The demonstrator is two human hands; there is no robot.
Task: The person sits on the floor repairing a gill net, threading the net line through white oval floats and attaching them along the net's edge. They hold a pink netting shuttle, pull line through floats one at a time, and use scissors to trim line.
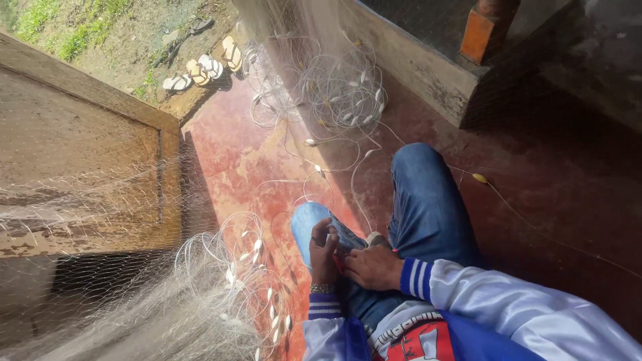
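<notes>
Mending the net (200, 307): left hand (324, 257) pinches thread, right hand (374, 267) beside it grips a red tool (339, 262); next needs a careful knot.

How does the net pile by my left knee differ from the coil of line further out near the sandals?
The near net pile is bulkier, with fine mesh spreading left across the wooden door; the far coil is mostly loose line loops with little mesh visible. The near pile lies beside the left hand; the far coil sits beyond the knees, in sunlight. Both carry small pale floats.
</notes>
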